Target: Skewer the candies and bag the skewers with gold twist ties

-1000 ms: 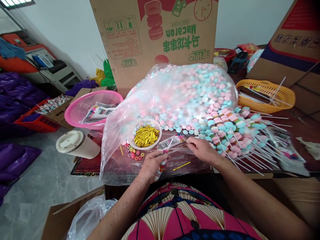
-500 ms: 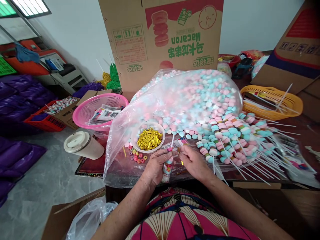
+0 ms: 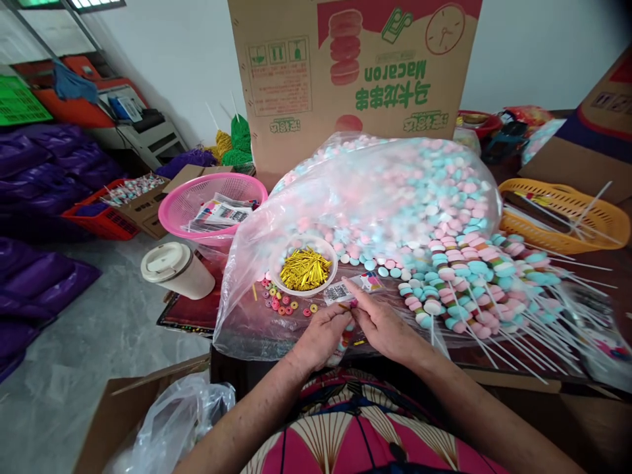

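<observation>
My left hand [image 3: 322,334] is closed round a bagged candy skewer [image 3: 345,336] at the table's near edge. My right hand [image 3: 380,322] pinches the top of the same skewer's wrapper, where a printed label [image 3: 353,288] sticks out; a gold twist tie seems to be between the fingers. Just beyond the hands stands a white bowl of gold twist ties [image 3: 305,266]. Small coloured ring candies [image 3: 284,304] lie left of the hands. A heap of pink, white and blue candy skewers [image 3: 474,283] lies to the right.
A large clear bag of pink and blue candies [image 3: 385,191] fills the table's middle, before a Macaron carton [image 3: 355,66]. A pink basket [image 3: 212,201] and a lidded cup [image 3: 175,270] stand left, an orange basket [image 3: 563,214] right. A carton with a plastic bag [image 3: 162,421] sits by my left knee.
My right hand has come in from the right to meet the left at the skewer's top, and both hands have drawn closer to my body. The view has shifted left.
</observation>
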### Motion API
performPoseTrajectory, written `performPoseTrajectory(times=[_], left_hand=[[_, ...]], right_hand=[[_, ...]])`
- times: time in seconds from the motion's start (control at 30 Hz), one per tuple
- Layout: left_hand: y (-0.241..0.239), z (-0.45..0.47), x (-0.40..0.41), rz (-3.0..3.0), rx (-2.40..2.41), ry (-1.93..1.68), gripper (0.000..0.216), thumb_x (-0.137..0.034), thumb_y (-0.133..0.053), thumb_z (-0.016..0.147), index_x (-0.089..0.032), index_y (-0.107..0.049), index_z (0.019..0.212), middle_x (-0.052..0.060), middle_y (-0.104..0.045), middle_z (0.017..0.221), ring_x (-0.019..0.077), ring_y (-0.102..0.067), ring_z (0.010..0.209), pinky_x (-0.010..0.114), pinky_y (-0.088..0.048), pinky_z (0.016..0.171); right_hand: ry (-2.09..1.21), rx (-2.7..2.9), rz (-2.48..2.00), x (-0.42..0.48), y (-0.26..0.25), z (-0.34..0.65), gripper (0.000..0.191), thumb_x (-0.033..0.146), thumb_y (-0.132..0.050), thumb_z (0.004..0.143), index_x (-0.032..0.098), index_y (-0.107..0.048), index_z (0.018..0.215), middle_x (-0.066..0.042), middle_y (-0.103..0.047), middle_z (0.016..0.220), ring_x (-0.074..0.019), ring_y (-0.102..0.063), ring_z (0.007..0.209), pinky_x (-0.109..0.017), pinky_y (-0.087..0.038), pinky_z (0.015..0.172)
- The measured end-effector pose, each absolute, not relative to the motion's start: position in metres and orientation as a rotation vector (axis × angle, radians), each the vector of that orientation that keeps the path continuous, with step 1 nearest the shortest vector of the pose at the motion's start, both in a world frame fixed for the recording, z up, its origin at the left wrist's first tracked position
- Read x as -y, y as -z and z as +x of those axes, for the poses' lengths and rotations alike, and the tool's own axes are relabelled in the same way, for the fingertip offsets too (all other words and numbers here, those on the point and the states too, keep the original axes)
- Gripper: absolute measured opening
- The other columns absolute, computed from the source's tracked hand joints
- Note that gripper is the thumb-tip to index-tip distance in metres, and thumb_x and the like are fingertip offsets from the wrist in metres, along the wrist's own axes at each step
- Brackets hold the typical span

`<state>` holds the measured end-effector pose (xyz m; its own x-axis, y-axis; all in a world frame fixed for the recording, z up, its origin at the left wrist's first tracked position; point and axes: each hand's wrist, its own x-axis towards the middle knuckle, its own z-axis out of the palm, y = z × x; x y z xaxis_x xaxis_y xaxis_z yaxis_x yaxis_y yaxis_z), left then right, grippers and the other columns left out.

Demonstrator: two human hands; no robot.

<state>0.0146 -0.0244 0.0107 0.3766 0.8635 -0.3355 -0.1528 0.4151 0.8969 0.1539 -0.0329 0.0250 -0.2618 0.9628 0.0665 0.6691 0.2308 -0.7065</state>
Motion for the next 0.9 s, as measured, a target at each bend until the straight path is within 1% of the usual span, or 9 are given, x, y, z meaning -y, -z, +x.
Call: performPoseTrajectory(times=[0.1, 0.2, 0.3, 0.37, 0.47, 0.53, 0.63, 0.77, 0.9], left_hand=[[-0.009, 0.012, 0.024, 0.926, -0.945, -0.843, 0.024, -0.038, -0.065, 0.071, -0.015, -0.064, 0.065, 0.001, -0.057, 0.065, 0.011, -0.049, 0.063, 0.022, -0.04, 0.062], [-0.01, 0.012, 0.021, 0.82, -0.936, -0.934, 0.026, -0.039, -0.073, 0.064, -0.014, -0.067, 0.066, 0.001, -0.058, 0.065, 0.0102, -0.05, 0.061, 0.022, -0.04, 0.06], [-0.013, 0.008, 0.015, 0.715, -0.869, -0.839, 0.029, -0.037, -0.08, 0.056, -0.013, -0.069, 0.068, 0.002, -0.06, 0.062, 0.009, -0.05, 0.055, 0.02, -0.038, 0.052], [-0.015, 0.003, 0.012, 0.634, -0.787, -0.696, 0.031, -0.034, -0.083, 0.052, -0.012, -0.068, 0.068, 0.002, -0.061, 0.059, 0.0091, -0.052, 0.052, 0.021, -0.04, 0.052], [-0.021, -0.003, 0.008, 0.571, -0.615, -0.491, 0.034, -0.03, -0.085, 0.05, -0.009, -0.067, 0.07, 0.004, -0.061, 0.056, 0.0112, -0.056, 0.051, 0.025, -0.047, 0.057], [-0.025, -0.005, 0.007, 0.559, -0.542, -0.448, 0.041, -0.027, -0.085, 0.05, -0.009, -0.067, 0.082, 0.003, -0.061, 0.057, 0.0113, -0.057, 0.05, 0.026, -0.048, 0.055], [-0.029, -0.005, 0.008, 0.506, -0.543, -0.531, 0.067, -0.018, -0.085, 0.051, -0.018, -0.058, 0.112, 0.001, -0.066, 0.073, 0.0113, -0.059, 0.051, 0.024, -0.049, 0.052], [-0.028, 0.003, 0.012, 0.39, -0.692, -0.744, 0.068, -0.015, -0.083, 0.054, -0.019, -0.053, 0.115, 0.0, -0.066, 0.076, 0.0087, -0.058, 0.051, 0.022, -0.048, 0.052], [-0.027, 0.017, 0.013, 0.458, -0.809, -0.899, 0.052, -0.019, -0.082, 0.056, -0.016, -0.057, 0.102, -0.002, -0.064, 0.065, 0.007, -0.055, 0.05, 0.018, -0.043, 0.051]], right_hand=[[-0.616, 2.031, -1.556, 0.035, -0.021, 0.15, 0.056, 0.017, -0.037, 0.083, 0.013, -0.039, 0.138, -0.007, -0.067, 0.073, -0.0212, -0.061, 0.067, -0.033, -0.048, 0.063], [-0.45, 1.759, -1.583, 0.042, -0.015, 0.143, 0.05, 0.023, -0.04, 0.086, 0.011, -0.042, 0.134, -0.007, -0.065, 0.069, -0.02, -0.059, 0.063, -0.032, -0.048, 0.062], [-0.55, 1.717, -1.501, 0.045, -0.018, 0.146, 0.025, 0.026, -0.044, 0.087, 0.016, -0.062, 0.101, -0.005, -0.064, 0.069, -0.0173, -0.058, 0.064, -0.029, -0.047, 0.063], [-0.685, 1.892, -1.345, 0.044, -0.027, 0.155, 0.021, 0.025, -0.044, 0.088, 0.019, -0.063, 0.08, -0.004, -0.064, 0.069, -0.0164, -0.059, 0.067, -0.027, -0.047, 0.064], [-0.78, 2.082, -1.067, 0.038, -0.044, 0.168, 0.021, 0.022, -0.044, 0.089, 0.02, -0.065, 0.083, -0.003, -0.066, 0.075, -0.0167, -0.061, 0.079, -0.028, -0.047, 0.074], [-0.873, 2.131, -0.96, 0.034, -0.051, 0.171, 0.02, 0.023, -0.045, 0.089, 0.021, -0.065, 0.087, -0.002, -0.067, 0.079, -0.0156, -0.061, 0.082, -0.027, -0.046, 0.076], [-0.939, 2.103, -1.08, 0.031, -0.051, 0.167, 0.024, 0.026, -0.046, 0.089, 0.02, -0.058, 0.07, 0.001, -0.062, 0.065, -0.012, -0.055, 0.063, -0.023, -0.042, 0.06], [-0.616, 1.965, -1.4, 0.038, -0.032, 0.153, 0.032, 0.027, -0.043, 0.089, 0.021, -0.039, 0.058, 0.003, -0.049, 0.053, -0.0109, -0.043, 0.051, -0.024, -0.032, 0.05], [-0.262, 2.076, -1.387, 0.04, -0.024, 0.156, 0.025, 0.018, -0.033, 0.089, 0.021, -0.043, 0.067, -0.002, -0.054, 0.062, -0.0141, -0.048, 0.058, -0.026, -0.033, 0.055]])
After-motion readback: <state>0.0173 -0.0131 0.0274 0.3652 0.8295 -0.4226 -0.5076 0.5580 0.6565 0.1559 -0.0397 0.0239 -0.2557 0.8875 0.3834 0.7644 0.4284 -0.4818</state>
